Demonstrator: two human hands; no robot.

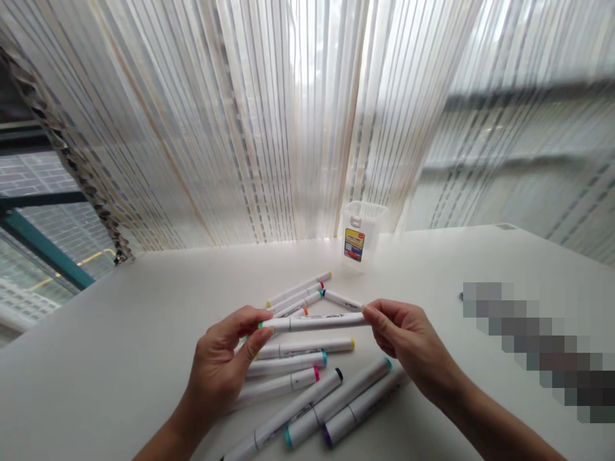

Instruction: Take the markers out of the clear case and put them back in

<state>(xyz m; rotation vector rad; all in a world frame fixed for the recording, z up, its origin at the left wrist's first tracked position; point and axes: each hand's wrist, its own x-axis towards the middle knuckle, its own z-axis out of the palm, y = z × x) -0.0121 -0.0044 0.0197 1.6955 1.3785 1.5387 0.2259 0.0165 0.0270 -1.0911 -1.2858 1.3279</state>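
Observation:
A white marker [317,322] with a green end is held level above the table, stretched between both hands. My left hand [223,358] pinches its green-tipped end between thumb and fingers. At the opposite end my right hand [408,336] grips the marker, and its fingers cover that tip. Under and around the hands lie several more white markers, among them one with yellow ends [317,347], one with a pink end [288,384], one with a black end [298,410] and one with a purple end [365,410].
A clear plastic container [375,230] with a yellow label stands at the back of the white table [480,256]. Sheer striped curtains [298,115] hang behind it. A pixelated patch [538,346] covers something at the right.

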